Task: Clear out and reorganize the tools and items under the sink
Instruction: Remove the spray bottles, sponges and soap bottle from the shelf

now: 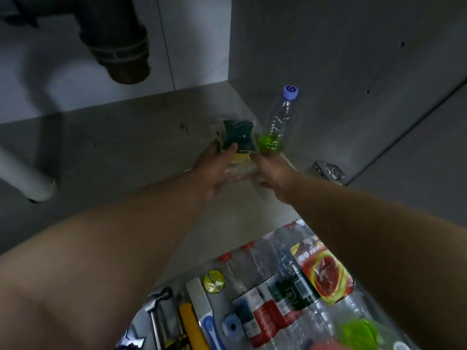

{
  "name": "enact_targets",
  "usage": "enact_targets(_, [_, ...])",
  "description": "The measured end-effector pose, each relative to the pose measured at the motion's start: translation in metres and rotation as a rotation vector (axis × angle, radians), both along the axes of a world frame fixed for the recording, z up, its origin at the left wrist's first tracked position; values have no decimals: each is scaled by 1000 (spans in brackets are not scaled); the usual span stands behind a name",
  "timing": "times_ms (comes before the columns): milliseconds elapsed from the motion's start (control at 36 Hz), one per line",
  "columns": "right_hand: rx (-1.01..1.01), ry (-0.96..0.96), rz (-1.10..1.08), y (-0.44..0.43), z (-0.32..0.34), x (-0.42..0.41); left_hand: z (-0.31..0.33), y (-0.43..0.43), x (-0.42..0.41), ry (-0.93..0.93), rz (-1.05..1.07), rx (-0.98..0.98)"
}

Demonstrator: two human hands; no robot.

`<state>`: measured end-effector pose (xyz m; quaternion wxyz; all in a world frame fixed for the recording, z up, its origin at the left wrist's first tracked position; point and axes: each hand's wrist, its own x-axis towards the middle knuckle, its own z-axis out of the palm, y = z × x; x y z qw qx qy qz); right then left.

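I am gripping the sponge pack (237, 137) in my left hand (214, 170) and, just beside it, holding the bottle (278, 120) by its base in my right hand (273, 170).

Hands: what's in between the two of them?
A clear plastic packet of green and yellow sponge lies between the left hand and the right hand, which grips a clear plastic bottle; the head view shows it.

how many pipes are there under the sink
2. A dark drain pipe hangs at the top left, and a white pipe slants down to the cabinet floor at the left edge. Others may lie outside the view.
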<state>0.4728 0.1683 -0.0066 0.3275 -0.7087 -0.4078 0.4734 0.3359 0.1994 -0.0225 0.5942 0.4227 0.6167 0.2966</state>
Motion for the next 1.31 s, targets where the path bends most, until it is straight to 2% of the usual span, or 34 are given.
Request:
enact_targets(139, [-2, 58, 103, -6, -8, -19, -1, 2, -9, -219, 163, -154])
enact_targets(250, [25, 64, 158, -11, -13, -12, -3, 2, -24, -264, 152, -185])
enact_targets(444, [9, 146, 8, -14, -16, 17, -7, 0, -37, -457, 215, -175])
enact_targets(556, [-63, 280, -6, -20, -13, 7, -4, -13, -47, -668, 208, -249])
enact_targets(667, [-184, 529, 91, -28, -3, -17, -1, -34, -74, -818, 192, -318])
enact_targets(722, [-190, 630, 166, -32, 2, -35, 4, -47, -91, -826, 139, -368])
enact_targets(806, [-113, 669, 171, -38, 6, -64, 11, -65, -121, -694, 52, -416])
enact_targets(889, [-86, 590, 153, -49, 5, -92, 21, -85, -159, -598, 8, -432])
enact_targets(1111, [-132, 425, 362, -102, 12, -192, 61, -179, -255, -512, 3, -361])
enact_targets(1306, [-308, 249, 678, -192, 14, -268, 55, -304, -315, -543, 230, -375])
